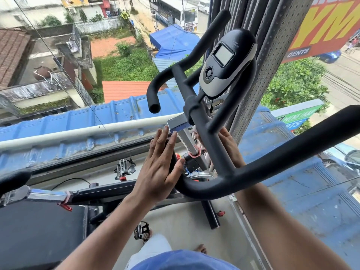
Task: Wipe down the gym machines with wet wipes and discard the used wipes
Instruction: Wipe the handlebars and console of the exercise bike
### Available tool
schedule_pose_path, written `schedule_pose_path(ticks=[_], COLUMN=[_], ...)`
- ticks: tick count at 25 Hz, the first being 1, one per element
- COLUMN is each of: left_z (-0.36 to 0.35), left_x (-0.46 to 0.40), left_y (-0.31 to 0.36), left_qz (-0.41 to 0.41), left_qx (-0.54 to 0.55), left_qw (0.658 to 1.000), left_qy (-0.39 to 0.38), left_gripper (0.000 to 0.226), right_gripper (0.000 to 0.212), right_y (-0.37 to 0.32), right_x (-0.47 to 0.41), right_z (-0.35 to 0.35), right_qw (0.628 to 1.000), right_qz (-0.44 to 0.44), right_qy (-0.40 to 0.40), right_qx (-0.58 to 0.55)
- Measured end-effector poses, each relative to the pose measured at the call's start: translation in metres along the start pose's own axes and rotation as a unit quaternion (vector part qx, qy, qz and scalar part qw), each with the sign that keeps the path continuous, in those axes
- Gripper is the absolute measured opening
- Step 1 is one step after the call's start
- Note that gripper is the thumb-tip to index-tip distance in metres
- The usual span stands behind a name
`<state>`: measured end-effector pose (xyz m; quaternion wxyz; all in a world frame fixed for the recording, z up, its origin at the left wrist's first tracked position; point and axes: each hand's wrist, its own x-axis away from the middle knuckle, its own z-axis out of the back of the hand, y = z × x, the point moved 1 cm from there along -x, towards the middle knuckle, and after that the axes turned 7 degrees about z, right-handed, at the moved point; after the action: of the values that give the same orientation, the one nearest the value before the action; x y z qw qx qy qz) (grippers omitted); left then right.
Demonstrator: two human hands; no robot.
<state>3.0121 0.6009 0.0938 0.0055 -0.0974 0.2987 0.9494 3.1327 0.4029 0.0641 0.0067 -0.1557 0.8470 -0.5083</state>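
A black exercise-bike handlebar [220, 180] fills the middle of the head view, with a grey and black console [226, 63] above it and a steel stem post [185, 137] below. My left hand [159, 168] lies flat with straight fingers against the handlebar's lower left curve. My right hand [229, 143] reaches behind the handlebar's centre bar toward the post, and the bar hides its fingers. Something pale shows near those fingertips, but I cannot tell if it is a wipe.
A glass wall with a white rail [78, 131] stands just beyond the bike. A perforated grey column [272, 65] rises at right. A second bike's frame [46, 195] and pedal [124, 169] sit at left, beside a dark padded surface [39, 234].
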Motion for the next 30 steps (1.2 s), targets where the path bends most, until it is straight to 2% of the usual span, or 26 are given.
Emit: schedule_pose_path(ticks=[1, 3, 6, 10, 13, 16, 20, 23, 26, 30], left_z=[0.001, 0.001, 0.0, 0.0, 0.0, 0.0, -0.001, -0.001, -0.001, -0.002], left_x=[0.0, -0.001, 0.0, 0.0, -0.001, -0.001, -0.001, -0.001, -0.002, -0.001], left_y=[0.0, 0.0, 0.0, -0.001, -0.001, 0.0, -0.001, -0.001, -0.001, -0.002], left_qz=[-0.001, -0.002, -0.003, -0.005, -0.004, -0.004, -0.005, -0.008, -0.008, -0.009], left_qx=[0.0, 0.0, -0.001, -0.005, 0.001, 0.003, 0.009, 0.011, 0.007, 0.004], left_qw=[1.0, 1.0, 1.0, 1.0, 1.0, 1.0, 1.0, 1.0, 1.0, 1.0], left_qy=[-0.001, -0.005, -0.003, -0.002, -0.005, -0.004, 0.001, 0.004, 0.009, 0.018], left_gripper=[0.069, 0.07, 0.07, 0.068, 0.069, 0.069, 0.067, 0.066, 0.066, 0.066], right_gripper=[0.074, 0.05, 0.032, 0.046, 0.029, 0.027, 0.052, 0.036, 0.042, 0.031], right_y=[-0.005, -0.011, -0.007, -0.02, -0.053, -0.068, -0.039, -0.059, -0.073, -0.05], right_x=[-0.006, -0.012, -0.01, -0.001, -0.014, -0.013, -0.002, -0.014, -0.025, -0.018], right_z=[-0.002, -0.013, -0.003, 0.015, 0.03, 0.026, 0.013, 0.011, 0.004, -0.001], right_qw=[0.999, 0.999, 0.997, 0.992, 0.981, 0.973, 0.982, 0.972, 0.953, 0.953], right_qz=[0.009, 0.026, 0.051, 0.092, 0.152, 0.178, 0.144, 0.163, 0.15, 0.121], right_qy=[0.001, 0.004, -0.045, -0.068, -0.068, -0.095, -0.097, -0.105, -0.154, -0.21], right_qx=[0.032, 0.035, -0.022, -0.049, -0.103, -0.115, -0.073, -0.131, -0.211, -0.182])
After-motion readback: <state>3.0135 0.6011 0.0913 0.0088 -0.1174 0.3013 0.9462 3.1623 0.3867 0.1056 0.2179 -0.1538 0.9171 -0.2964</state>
